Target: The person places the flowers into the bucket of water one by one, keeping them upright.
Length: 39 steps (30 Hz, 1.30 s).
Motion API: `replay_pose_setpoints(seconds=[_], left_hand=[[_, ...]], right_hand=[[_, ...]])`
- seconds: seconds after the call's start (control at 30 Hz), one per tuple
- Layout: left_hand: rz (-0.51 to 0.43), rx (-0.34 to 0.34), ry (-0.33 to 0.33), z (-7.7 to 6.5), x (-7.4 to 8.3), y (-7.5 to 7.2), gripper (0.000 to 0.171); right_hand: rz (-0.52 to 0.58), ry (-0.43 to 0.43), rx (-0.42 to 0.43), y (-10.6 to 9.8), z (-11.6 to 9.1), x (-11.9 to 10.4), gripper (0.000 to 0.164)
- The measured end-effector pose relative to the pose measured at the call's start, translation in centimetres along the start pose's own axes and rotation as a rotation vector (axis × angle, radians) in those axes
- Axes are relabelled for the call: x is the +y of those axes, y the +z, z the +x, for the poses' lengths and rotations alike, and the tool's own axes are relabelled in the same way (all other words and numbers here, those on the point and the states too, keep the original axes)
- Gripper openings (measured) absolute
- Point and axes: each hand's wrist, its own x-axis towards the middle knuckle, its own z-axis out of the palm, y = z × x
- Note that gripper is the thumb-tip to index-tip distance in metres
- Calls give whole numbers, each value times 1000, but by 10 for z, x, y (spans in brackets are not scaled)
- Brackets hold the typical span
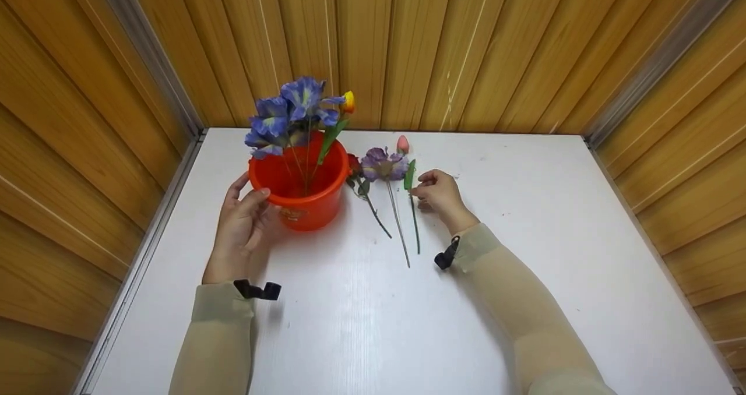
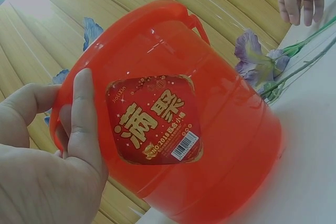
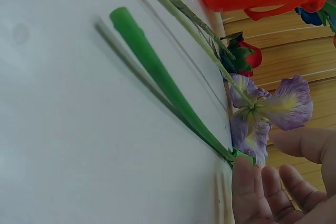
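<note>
My left hand (image 1: 238, 223) grips the near-left rim of a red plastic bucket (image 1: 312, 214), thumb on one side of the wall and fingers on the other. Blue artificial irises (image 1: 273, 117) and a yellow-orange tulip (image 1: 348, 102) stand in the bucket. To its right, a red rose (image 1: 354, 165), a purple iris (image 1: 382, 165) and a pink tulip (image 1: 403, 144) lie on the table. My right hand (image 1: 441, 197) is at the tulip's green stem (image 3: 157, 74), fingertips right beside it near the leaf (image 1: 410, 175). A gap shows between thumb and fingers.
A white table (image 1: 349, 325) carries everything. Wood-look panel walls (image 1: 419, 51) close in the back and both sides. The bucket's label (image 2: 155, 119) faces my left wrist. Black wrist straps (image 1: 256, 290) sit over both sleeves.
</note>
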Motion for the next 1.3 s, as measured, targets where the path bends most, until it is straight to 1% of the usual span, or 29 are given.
replay_pose_setpoints(seconds=[0.23, 0.37, 0.53, 0.67, 0.8, 1.03, 1.2, 1.3], left_hand=[[-3, -11, 4, -1, 1, -1, 69], [-11, -6, -6, -1, 1, -1, 71], [-12, 4, -15, -1, 1, -1, 76], [-26, 14, -29, -1, 2, 0, 79], [-43, 19, -44, -1, 3, 1, 82], [-46, 17, -44, 0, 3, 1, 80], [-33, 17, -27, 0, 2, 0, 76], [-37, 19, -23, 1, 2, -1, 76]], right_hand=[[-43, 48, -11, 3, 6, 1, 48], [-119, 72, -22, 6, 10, 0, 47], [-239, 79, -45, 9, 14, -6, 47], [-290, 99, -57, 10, 17, -9, 45], [-310, 120, -51, 8, 21, -10, 41], [-318, 132, -64, 5, 23, -12, 37], [-344, 142, -69, 2, 21, -14, 30], [-338, 149, -70, 0, 20, -15, 27]])
